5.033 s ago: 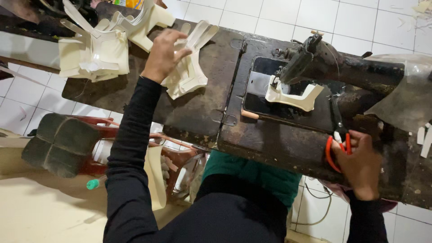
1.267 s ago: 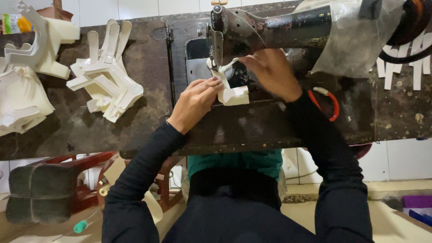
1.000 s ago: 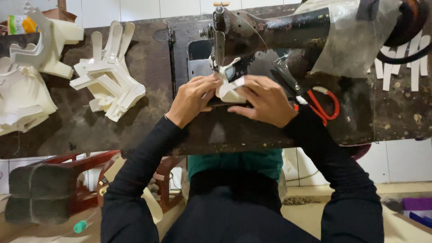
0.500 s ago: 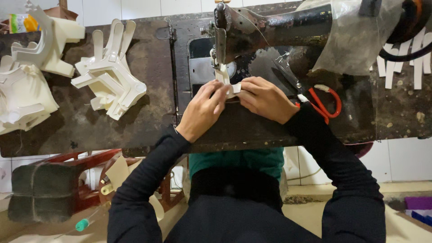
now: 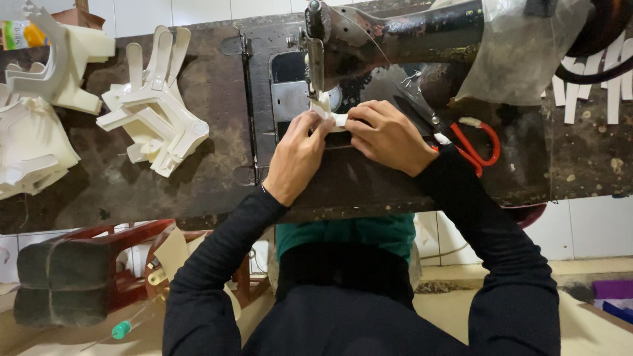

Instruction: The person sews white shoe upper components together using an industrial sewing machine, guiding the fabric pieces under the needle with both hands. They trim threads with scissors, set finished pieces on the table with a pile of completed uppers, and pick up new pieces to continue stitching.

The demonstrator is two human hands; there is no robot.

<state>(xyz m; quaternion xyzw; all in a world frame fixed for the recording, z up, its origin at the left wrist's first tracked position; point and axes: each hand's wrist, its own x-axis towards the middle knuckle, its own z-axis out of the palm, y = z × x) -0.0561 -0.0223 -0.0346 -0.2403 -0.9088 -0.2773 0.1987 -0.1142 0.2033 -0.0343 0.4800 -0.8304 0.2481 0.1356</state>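
Both hands are now closing in under the needle: left hand [image 5: 298, 157] and right hand [image 5: 389, 135] are pinching the white fabric piece [image 5: 333, 117], likely readying a careful feed through the sewing machine [image 5: 395, 33].

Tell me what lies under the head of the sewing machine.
Under the sewing machine head a small white piece rests on the metal bed, pinched by the left hand and right hand. The needle and most of the piece are covered by the fingers.

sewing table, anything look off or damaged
The dark wooden table top is badly worn and stained, and the black sewing machine arm looks chipped and rusty. The red-handled scissors lie partly hidden behind the right hand.
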